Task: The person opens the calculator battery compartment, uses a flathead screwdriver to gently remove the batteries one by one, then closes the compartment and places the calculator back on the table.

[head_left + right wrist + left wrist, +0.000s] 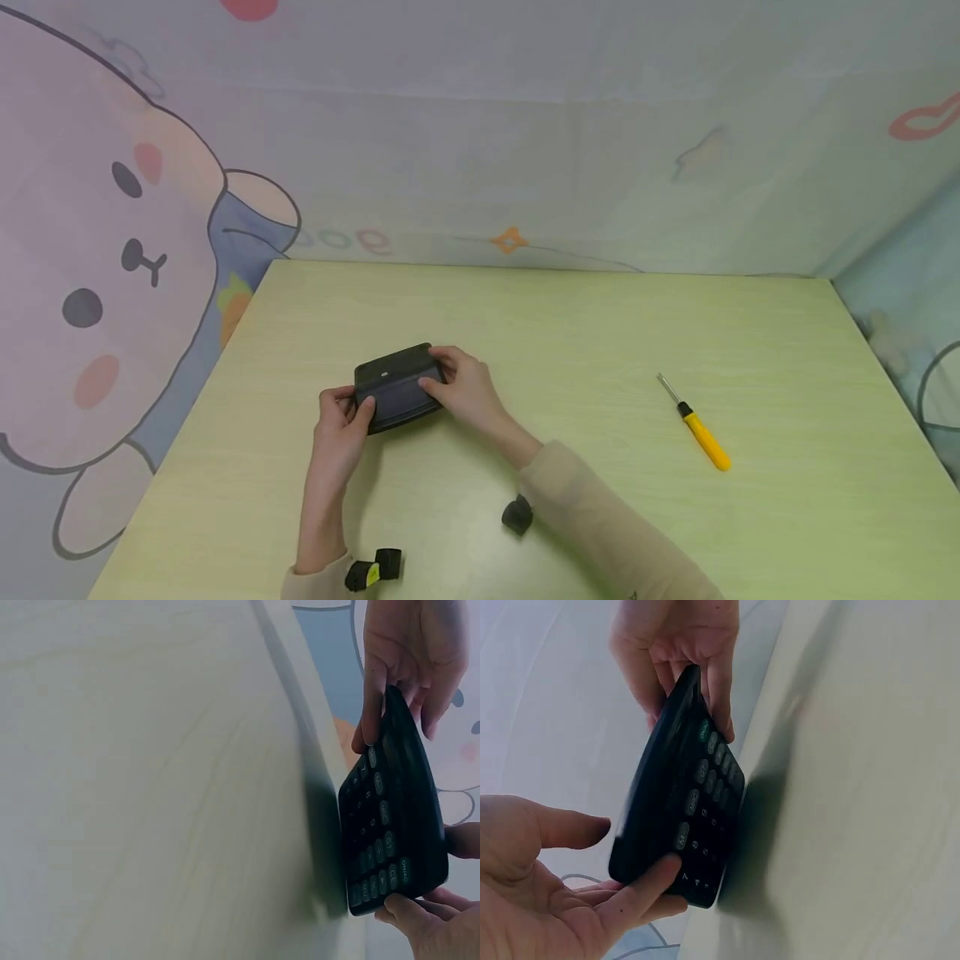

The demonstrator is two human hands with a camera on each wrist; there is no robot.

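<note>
A black calculator [401,398] is held between both hands over the left part of the table, its back toward the head view. Its keys [705,802] face down toward the tabletop in the left wrist view. At the calculator's left end, my left hand [341,433] grips it with the thumb on the back and fingers on the key side. My right hand [474,393] pinches the opposite end in the same way, thumb on the back. In the right wrist view, the calculator [397,802] is tilted, with its lower edge close to the table.
A screwdriver [703,437] with a yellow handle lies on the right half of the pale wooden table [570,333]. Small black devices [517,515] show beside the wrists. A printed cloth [450,150] hangs behind the table.
</note>
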